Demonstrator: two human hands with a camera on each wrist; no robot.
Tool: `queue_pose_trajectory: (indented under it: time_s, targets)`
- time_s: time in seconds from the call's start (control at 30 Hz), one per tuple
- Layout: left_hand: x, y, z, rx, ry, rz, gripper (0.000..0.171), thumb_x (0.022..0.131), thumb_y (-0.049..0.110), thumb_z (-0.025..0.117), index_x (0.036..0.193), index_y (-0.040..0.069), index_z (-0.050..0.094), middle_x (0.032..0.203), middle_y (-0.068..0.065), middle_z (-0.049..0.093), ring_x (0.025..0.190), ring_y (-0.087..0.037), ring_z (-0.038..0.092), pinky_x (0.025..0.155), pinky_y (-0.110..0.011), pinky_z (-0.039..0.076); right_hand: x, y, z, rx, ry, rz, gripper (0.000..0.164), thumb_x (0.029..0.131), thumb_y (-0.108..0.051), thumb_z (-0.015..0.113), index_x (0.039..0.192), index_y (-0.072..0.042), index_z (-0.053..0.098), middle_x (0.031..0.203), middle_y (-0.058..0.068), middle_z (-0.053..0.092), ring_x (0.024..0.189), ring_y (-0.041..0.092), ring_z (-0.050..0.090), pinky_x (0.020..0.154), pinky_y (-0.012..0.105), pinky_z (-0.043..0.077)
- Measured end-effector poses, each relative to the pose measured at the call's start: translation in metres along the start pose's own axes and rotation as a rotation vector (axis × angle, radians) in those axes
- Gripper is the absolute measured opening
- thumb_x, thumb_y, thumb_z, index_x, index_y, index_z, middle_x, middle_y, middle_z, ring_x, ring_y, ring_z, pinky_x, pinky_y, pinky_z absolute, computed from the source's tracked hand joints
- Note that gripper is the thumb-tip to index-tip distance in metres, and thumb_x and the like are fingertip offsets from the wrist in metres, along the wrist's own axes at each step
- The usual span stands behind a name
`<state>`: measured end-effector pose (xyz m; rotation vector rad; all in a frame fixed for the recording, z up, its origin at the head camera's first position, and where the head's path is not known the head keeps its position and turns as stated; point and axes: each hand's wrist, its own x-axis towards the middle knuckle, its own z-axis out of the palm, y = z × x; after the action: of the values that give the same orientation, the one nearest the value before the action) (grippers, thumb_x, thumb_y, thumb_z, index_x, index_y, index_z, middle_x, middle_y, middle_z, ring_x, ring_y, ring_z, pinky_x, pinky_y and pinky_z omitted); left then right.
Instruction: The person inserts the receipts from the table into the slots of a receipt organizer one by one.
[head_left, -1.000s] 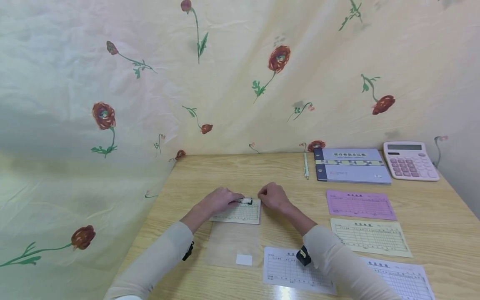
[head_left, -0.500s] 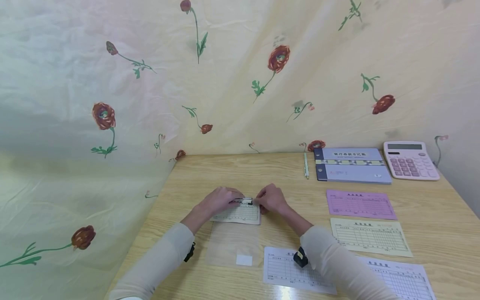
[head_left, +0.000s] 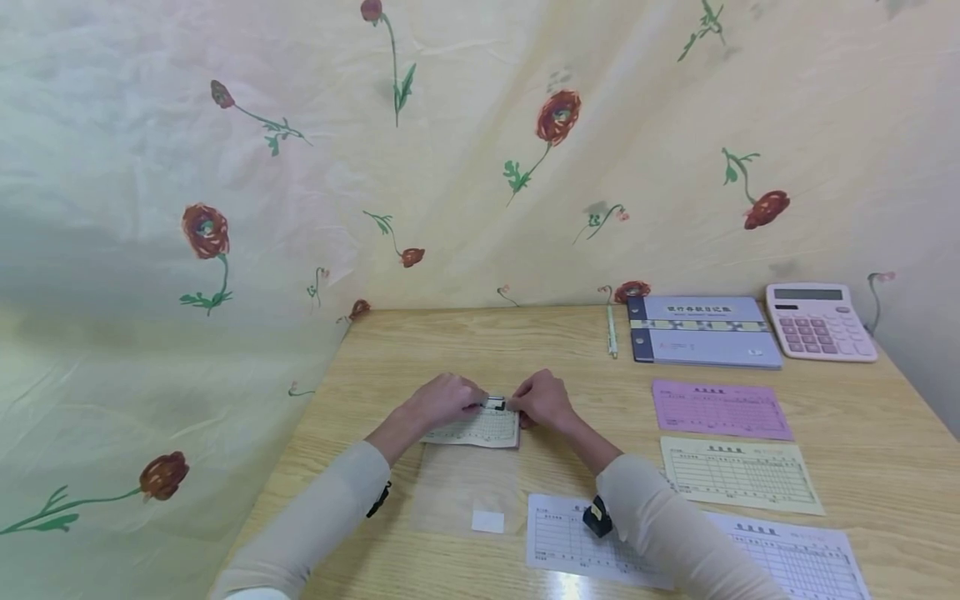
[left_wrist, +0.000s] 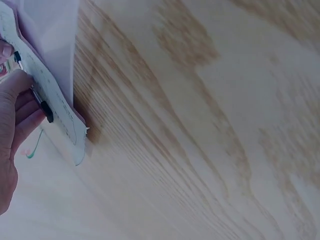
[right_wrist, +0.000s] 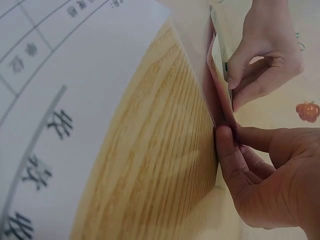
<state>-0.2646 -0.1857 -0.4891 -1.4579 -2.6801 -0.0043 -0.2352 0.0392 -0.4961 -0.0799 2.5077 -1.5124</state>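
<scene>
A small stack of printed forms (head_left: 480,429), green sheet on top with pink beneath, lies at the table's middle over a clear plastic sleeve (head_left: 461,492). Across its far edge sits a thin metal bar fastener (left_wrist: 36,95) with black ends. My left hand (head_left: 448,398) pinches this bar between thumb and fingers. At the far right corner, my right hand (head_left: 543,398) grips the edge of the forms, its thumb and index finger meeting on the pink sheet (right_wrist: 220,95) in the right wrist view. The bar's left part is hidden behind the left hand.
To the right lie a purple form (head_left: 722,410), a yellow-green form (head_left: 741,473) and white forms (head_left: 555,537), partly under the right forearm. Further back are a pen (head_left: 612,332), a blue ledger (head_left: 705,340) and a pink calculator (head_left: 821,321). A flowered curtain (head_left: 465,167) hangs behind.
My right hand has shifted slightly left, from beside the stack onto its far right corner near the fastener's end. The left hand has moved only slightly; the forms' near edge now bows a little.
</scene>
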Motion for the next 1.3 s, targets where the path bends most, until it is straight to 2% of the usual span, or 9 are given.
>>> queue_pose_trajectory:
  time_s: [0.13,0.3,0.43,0.67,0.83,1.03,1.3]
  targets:
    - [-0.0001,0.0,0.0016,0.045,0.016,0.042,0.005,0.096,0.005,0.077,0.096,0.01,0.08,0.095,-0.001,0.08,0.065,-0.004,0.056,0.065,-0.017,0.056,-0.0001,-0.0006,0.001,-0.008,0.0,0.014,0.006,0.092,0.0,0.079,0.091,0.006,0.081,0.071,0.01,0.074,0.054,0.016,0.069,0.054,0.027,0.061]
    - [-0.0004,-0.0005,0.0033,0.086,0.035,0.071,0.005,0.097,0.007,0.075,0.097,0.01,0.08,0.096,-0.002,0.08,0.064,-0.003,0.058,0.063,-0.018,0.057,0.0012,-0.0007,0.0022,-0.019,0.006,0.017,0.007,0.093,0.0,0.079,0.091,0.006,0.081,0.069,0.01,0.073,0.053,0.016,0.069,0.053,0.027,0.06]
    - [0.0002,-0.0014,0.0034,0.076,0.036,0.07,0.005,0.097,0.006,0.075,0.097,0.01,0.079,0.093,-0.002,0.08,0.062,-0.003,0.055,0.061,-0.017,0.055,0.0037,0.0001,0.003,-0.02,0.008,0.025,0.007,0.092,-0.001,0.08,0.091,0.005,0.081,0.068,0.01,0.073,0.052,0.016,0.069,0.052,0.027,0.06]
    - [0.0014,-0.0017,0.002,0.04,0.017,0.05,0.01,0.095,0.005,0.076,0.088,0.011,0.074,0.078,0.003,0.071,0.059,-0.002,0.042,0.053,-0.013,0.04,0.0047,0.0001,0.001,-0.017,-0.007,0.047,0.008,0.093,-0.002,0.08,0.096,0.006,0.081,0.069,0.009,0.073,0.053,0.015,0.068,0.054,0.026,0.06]
    - [0.0014,-0.0011,0.0017,0.027,0.016,0.049,0.011,0.094,0.004,0.077,0.087,0.011,0.073,0.075,0.005,0.067,0.059,-0.002,0.041,0.053,-0.013,0.038,0.0035,0.0007,-0.0001,-0.015,-0.01,0.035,0.009,0.093,-0.001,0.079,0.095,0.008,0.08,0.069,0.011,0.073,0.053,0.016,0.068,0.053,0.026,0.06]
    - [0.0014,-0.0016,0.0025,0.022,0.009,0.051,0.011,0.094,0.004,0.077,0.087,0.011,0.073,0.074,0.006,0.064,0.059,-0.001,0.04,0.053,-0.013,0.036,0.0053,0.0007,0.0009,-0.008,-0.012,0.058,0.009,0.093,-0.002,0.08,0.095,0.006,0.081,0.071,0.01,0.074,0.053,0.015,0.068,0.054,0.027,0.06]
    - [0.0015,-0.0017,0.0017,0.035,0.004,0.046,0.005,0.097,0.006,0.076,0.096,0.01,0.079,0.088,0.0,0.078,0.059,-0.002,0.045,0.055,-0.012,0.043,0.0053,-0.0004,-0.0005,-0.009,-0.022,0.061,0.009,0.094,-0.002,0.078,0.096,0.006,0.081,0.07,0.01,0.073,0.053,0.015,0.068,0.054,0.026,0.06]
